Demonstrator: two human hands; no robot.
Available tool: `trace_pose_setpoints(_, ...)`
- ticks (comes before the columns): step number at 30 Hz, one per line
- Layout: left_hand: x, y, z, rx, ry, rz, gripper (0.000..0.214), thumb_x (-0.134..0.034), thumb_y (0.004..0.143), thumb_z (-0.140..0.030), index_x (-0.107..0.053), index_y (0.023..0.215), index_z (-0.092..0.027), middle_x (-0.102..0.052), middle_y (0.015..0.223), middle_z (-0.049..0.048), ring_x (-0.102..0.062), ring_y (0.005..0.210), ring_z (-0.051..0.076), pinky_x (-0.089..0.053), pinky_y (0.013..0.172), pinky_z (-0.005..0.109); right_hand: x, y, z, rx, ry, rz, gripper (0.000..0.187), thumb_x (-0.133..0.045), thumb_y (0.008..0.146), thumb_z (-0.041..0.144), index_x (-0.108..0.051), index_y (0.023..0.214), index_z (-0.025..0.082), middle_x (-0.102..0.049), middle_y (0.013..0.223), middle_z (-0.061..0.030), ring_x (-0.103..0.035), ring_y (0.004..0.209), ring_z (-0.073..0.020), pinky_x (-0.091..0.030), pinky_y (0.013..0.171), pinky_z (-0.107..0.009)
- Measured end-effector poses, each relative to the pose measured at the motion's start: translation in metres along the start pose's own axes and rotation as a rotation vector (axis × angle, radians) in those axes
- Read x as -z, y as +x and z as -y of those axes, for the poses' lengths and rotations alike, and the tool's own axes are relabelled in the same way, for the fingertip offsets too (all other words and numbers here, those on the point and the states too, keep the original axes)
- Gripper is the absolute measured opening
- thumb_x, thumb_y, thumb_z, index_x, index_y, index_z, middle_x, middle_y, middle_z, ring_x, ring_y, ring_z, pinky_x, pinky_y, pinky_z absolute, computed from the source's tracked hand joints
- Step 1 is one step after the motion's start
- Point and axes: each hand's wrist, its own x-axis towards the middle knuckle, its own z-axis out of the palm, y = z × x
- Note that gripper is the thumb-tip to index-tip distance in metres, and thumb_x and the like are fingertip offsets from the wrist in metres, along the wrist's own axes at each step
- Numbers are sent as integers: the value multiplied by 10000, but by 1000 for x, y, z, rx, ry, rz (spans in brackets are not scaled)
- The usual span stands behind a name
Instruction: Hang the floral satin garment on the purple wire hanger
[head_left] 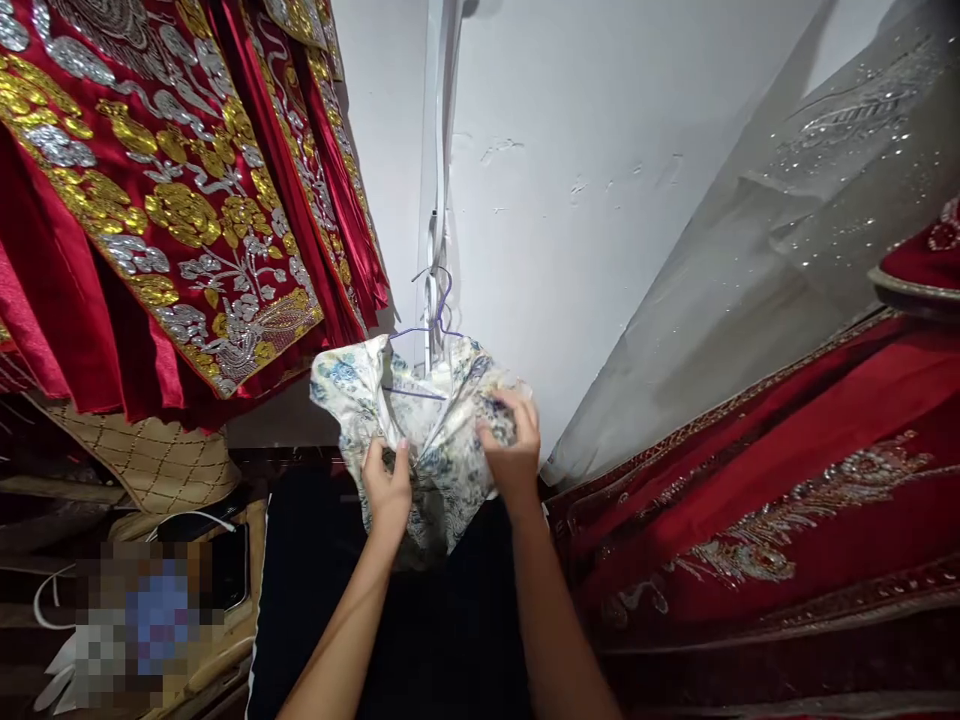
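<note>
A purple hanger (439, 318) carries the flowered top (360, 395), which hangs down from its two arms. The hook (448, 284) sits by a white strip (437, 120) on the wall (570, 110). Low on the left, a wooden stand (257, 540) holds a flat black thing (238, 565), a white cord (196, 514) and some blurred things (142, 625).
</note>
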Motion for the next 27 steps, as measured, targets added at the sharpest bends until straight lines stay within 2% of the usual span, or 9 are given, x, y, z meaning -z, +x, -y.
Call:
trace_pose_setpoints(1,-1,-2,0,12,-30,15,337,-652,811,-522,-631,1009,-250,-627,1023,114,-591,1049,299,-512,817,404,-13,-17,-2,-119,81,-5,302,-488,891,419,-622,1070,216,-627,1111,-116,-558,1076,-286,-442,946,-433)
trace_pose_setpoints(3,-2,-6,0,43,-84,47,351,-667,795,-522,-635,1017,-252,-642,968,96,-613,999,286,-519,784,383,-41,-48,-5,-347,225,212,381,-409,929,533,-616,857,222,-642,822,-75,-586,792,-246,-475,755,-382)
trace_pose_setpoints(5,-3,-11,2,73,-136,59,360,-656,798,-521,-629,1038,-253,-649,933,84,-626,965,277,-522,763,370,-67,-71,-8,-452,384,456,509,-369,923,636,-589,723,223,-608,681,-49,-553,657,-219,-444,659,-353)
trace_pose_setpoints(7,-2,-16,7,96,-202,9,348,-625,819,-511,-612,1053,-253,-650,921,75,-634,934,266,-522,753,360,-82,-80,-8,-495,494,555,572,-390,890,705,-563,637,221,-568,597,-31,-523,589,-198,-411,615,-335)
trace_pose_setpoints(11,-1,-23,20,67,-357,-77,271,-581,856,-422,-598,1069,-255,-656,988,63,-636,978,244,-511,835,346,-81,-75,-9,-581,591,520,559,-535,801,722,-508,559,219,-468,502,13,-437,484,-153,-344,522,-302)
trace_pose_setpoints(16,-14,-25,47,113,-406,26,242,-549,794,-286,-581,1032,-255,-643,961,47,-635,913,215,-512,757,312,-67,-76,-17,-585,607,438,511,-565,814,652,-519,575,202,-425,496,35,-372,465,-123,-282,492,-274)
trace_pose_setpoints(19,-25,-31,62,151,-342,11,226,-552,770,-213,-537,995,-238,-613,882,28,-620,832,189,-488,685,276,-70,-83,-22,-533,615,449,483,-539,856,592,-525,581,195,-423,492,38,-387,471,-120,-289,503,-267)
trace_pose_setpoints(24,-25,-39,67,48,-58,120,169,-532,863,-226,-601,1015,-198,-655,965,54,-615,974,219,-453,890,338,-71,-85,-27,-472,533,455,504,-581,849,534,-445,501,194,-372,460,46,-343,456,-102,-258,491,-259)
trace_pose_setpoints(27,-21,-38,64,9,28,122,143,-513,899,-260,-615,961,-181,-660,915,56,-615,928,230,-445,860,341,-62,-81,-29,-431,574,550,482,-561,875,536,-526,546,185,-385,458,48,-352,450,-101,-273,491,-254)
